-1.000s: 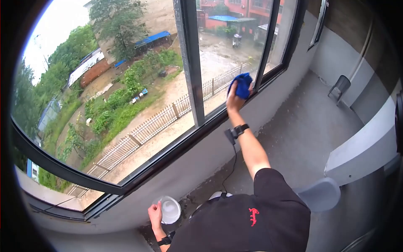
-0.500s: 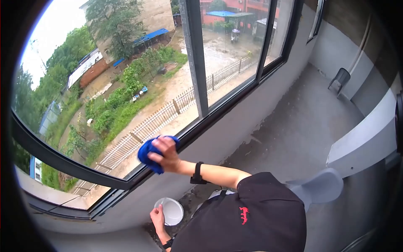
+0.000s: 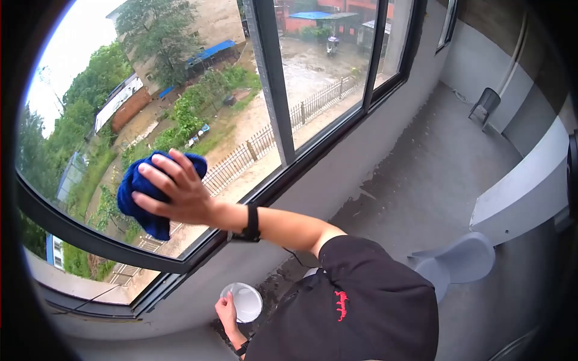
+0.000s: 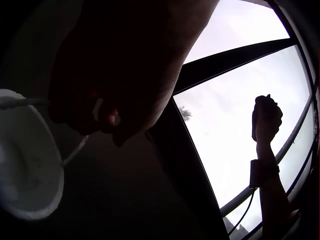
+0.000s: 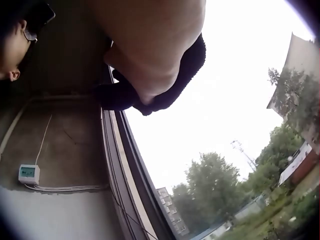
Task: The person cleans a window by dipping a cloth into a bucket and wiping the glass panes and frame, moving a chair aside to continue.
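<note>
In the head view, my right hand (image 3: 180,192) is spread over a bunched blue cloth (image 3: 141,183) and presses it toward the large window pane, above the lower frame (image 3: 241,207). Its fingers point left and fan out across the cloth. From the right wrist, the dark cloth (image 5: 182,82) shows beyond the hand, in front of the bright glass. My left hand (image 3: 226,308) grips the handle (image 4: 75,152) of a white bucket (image 3: 253,295). The bucket hangs low beside the wall, and its white inside shows in the left wrist view.
A black window frame post (image 3: 271,96) divides the panes. Below the window runs a grey wall (image 3: 337,162). A grey plastic chair (image 3: 463,259) stands behind me at the right, and a darker chair (image 3: 486,105) stands at the far end. A cable (image 4: 243,215) hangs from my right wrist.
My right hand has swept the blue cloth left along the window's lower edge, then up onto the left pane. The left hand and bucket have hardly moved.
</note>
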The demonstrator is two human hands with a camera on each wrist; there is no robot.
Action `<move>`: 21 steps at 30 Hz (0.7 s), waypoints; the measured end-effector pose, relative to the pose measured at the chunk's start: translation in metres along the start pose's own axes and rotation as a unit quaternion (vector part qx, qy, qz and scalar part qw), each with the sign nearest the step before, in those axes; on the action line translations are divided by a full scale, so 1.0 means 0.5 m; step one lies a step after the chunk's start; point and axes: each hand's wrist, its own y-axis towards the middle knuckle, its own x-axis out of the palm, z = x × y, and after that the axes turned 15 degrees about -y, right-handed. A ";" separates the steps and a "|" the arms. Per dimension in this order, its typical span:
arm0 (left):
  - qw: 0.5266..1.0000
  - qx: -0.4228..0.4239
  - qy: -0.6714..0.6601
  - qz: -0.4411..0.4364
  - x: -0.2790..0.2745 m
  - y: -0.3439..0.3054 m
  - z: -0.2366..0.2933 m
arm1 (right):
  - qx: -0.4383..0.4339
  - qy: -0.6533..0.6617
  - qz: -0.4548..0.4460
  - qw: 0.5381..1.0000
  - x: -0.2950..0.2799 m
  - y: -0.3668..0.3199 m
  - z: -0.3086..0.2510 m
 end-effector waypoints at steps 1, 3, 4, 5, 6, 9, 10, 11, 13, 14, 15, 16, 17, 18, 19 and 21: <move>1.000 0.006 0.003 -0.001 0.005 0.000 0.017 | -0.015 -0.011 0.013 1.000 -0.003 -0.008 0.032; 1.000 0.012 0.005 -0.001 0.011 0.001 0.038 | -0.022 -0.031 0.018 0.999 -0.033 -0.039 0.109; 1.000 0.018 0.011 0.000 0.014 0.003 0.044 | -0.020 -0.045 0.018 0.999 -0.052 -0.056 0.155; 1.000 0.024 0.016 0.002 0.018 0.006 0.050 | -0.020 -0.058 0.019 0.998 -0.070 -0.072 0.208; 1.000 0.024 0.013 0.004 0.023 0.006 0.057 | -0.011 -0.064 0.030 0.997 -0.086 -0.086 0.266; 1.000 0.021 0.017 0.000 0.045 0.006 0.074 | 0.042 -0.142 0.058 0.987 -0.132 -0.148 0.464; 0.999 0.024 0.024 -0.007 0.054 0.009 0.079 | 0.061 -0.144 0.051 0.986 -0.160 -0.148 0.524; 0.999 0.026 0.031 -0.014 0.062 0.013 0.083 | 0.078 -0.169 0.065 0.980 -0.181 -0.152 0.584; 0.999 0.034 0.028 -0.025 0.079 0.021 0.081 | 0.135 -0.246 0.074 0.957 -0.220 -0.171 0.706; 0.998 0.043 0.026 -0.036 0.086 0.023 0.081 | 0.174 -0.297 0.066 0.937 -0.239 -0.186 0.768; 0.998 0.042 0.027 -0.038 0.091 0.025 0.084 | 0.234 -0.354 0.024 0.905 -0.269 -0.197 0.829; 0.998 0.038 0.014 -0.046 0.097 0.024 0.087 | 0.289 -0.354 0.015 0.889 -0.295 -0.210 0.903; 0.998 0.034 -0.003 -0.045 0.100 0.020 0.086 | 0.343 -0.345 0.007 0.874 -0.314 -0.211 0.958; 0.999 0.037 -0.006 -0.033 0.095 0.019 0.086 | 0.341 -0.258 -0.019 0.904 -0.353 -0.201 0.996; 0.999 0.039 0.006 -0.033 0.093 0.016 0.083 | 0.334 -0.169 -0.044 0.926 -0.371 -0.184 1.020; 0.999 0.043 0.011 -0.031 0.106 0.017 0.089 | 0.337 -0.187 0.043 0.922 -0.356 -0.143 1.017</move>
